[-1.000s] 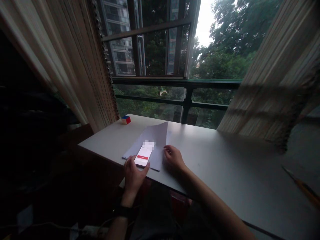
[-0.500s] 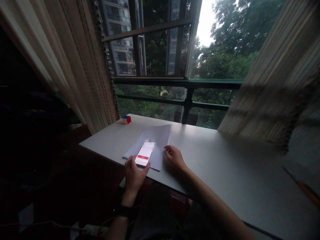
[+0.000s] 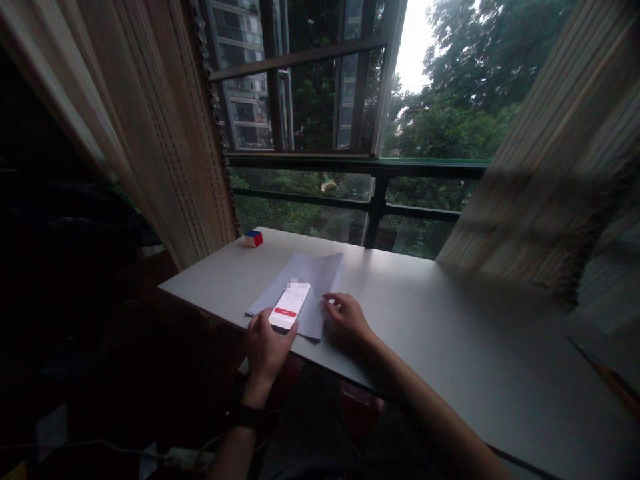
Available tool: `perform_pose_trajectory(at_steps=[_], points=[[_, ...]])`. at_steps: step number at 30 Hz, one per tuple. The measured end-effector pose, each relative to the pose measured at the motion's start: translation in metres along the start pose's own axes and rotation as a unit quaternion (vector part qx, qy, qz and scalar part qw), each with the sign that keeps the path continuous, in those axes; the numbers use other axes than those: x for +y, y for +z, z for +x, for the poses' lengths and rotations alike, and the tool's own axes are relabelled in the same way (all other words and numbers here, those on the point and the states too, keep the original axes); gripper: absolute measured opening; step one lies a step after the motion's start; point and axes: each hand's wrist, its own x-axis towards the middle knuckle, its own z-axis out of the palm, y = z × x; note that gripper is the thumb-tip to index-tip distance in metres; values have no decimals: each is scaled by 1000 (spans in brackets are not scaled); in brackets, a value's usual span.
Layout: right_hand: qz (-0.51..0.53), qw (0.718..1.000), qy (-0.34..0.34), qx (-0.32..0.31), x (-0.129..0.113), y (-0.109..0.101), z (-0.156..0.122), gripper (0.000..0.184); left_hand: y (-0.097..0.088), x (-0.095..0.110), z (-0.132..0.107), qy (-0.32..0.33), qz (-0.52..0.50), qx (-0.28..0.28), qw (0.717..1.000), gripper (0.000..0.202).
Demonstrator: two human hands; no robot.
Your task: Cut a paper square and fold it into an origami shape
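Observation:
A smartphone [image 3: 290,307] with a lit white screen and a red button lies over the white paper sheets [image 3: 320,280] near the table's front edge. My left hand [image 3: 267,343] grips the phone's lower end, thumb on its right side and fingers on its left. Just right of the phone, my right hand [image 3: 345,317] hovers by the right edge of the paper. Its fingers are loosely curled, with a gap between thumb and index finger, and nothing shows in them.
On the white table [image 3: 425,320], a puzzle cube [image 3: 253,239] sits at the back left corner. A long thin object with an orange-brown handle [image 3: 613,383] lies at the far right. Curtains [image 3: 160,133] flank the window behind the table.
My right hand has moved slightly left, closer to the phone. The left hand and phone have shifted very slightly left. The grip on the phone is unchanged.

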Motion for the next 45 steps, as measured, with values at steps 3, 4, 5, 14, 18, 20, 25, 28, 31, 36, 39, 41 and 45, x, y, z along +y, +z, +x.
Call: perform_pose_trajectory(at_steps=[3, 4, 5, 14, 18, 20, 25, 28, 31, 36, 39, 41, 45], points=[[-17, 999, 6, -32, -4, -2, 0, 27, -1, 1, 2, -7, 13, -4, 1000, 53], [-27, 999, 7, -41, -5, -2, 0, 28, -1, 1, 2, -10, 15, -4, 1000, 52], [-37, 998, 8, -46, -5, -3, 0, 28, -1, 1, 3, -13, 17, -4, 1000, 52], [-1, 998, 61, -29, -4, -5, 4, 23, 0, -1, 6, -14, 5, 16, 1000, 50], [41, 995, 93, -4, -1, -8, 7, 22, -1, 0, 6, -33, 8, 15, 999, 51], [53, 993, 102, 4, 1, -11, 8, 23, -2, 1, 6, -43, 7, 11, 999, 51], [43, 991, 121, 25, 6, -19, 8, 26, -1, 1, 6, -30, 2, 11, 999, 49], [28, 991, 130, 31, 9, -25, 9, 26, 0, 0, 5, -28, 7, 11, 1000, 50], [13, 989, 143, 46, 14, -33, 9, 25, 1, -1, 5, -28, 9, 15, 999, 49], [0, 982, 181, 58, 25, -50, 8, 27, 1, -2, 5, -19, 10, 16, 1000, 47], [5, 978, 196, 66, 33, -59, 6, 26, 1, -2, 5, -18, 5, 16, 1000, 46], [3, 977, 197, 74, 40, -66, 4, 24, 1, -2, 4, -21, 4, 18, 1000, 46], [-12, 973, 210, 96, 58, -89, -4, 23, 1, -4, 4, -14, 12, 9, 1000, 44]])
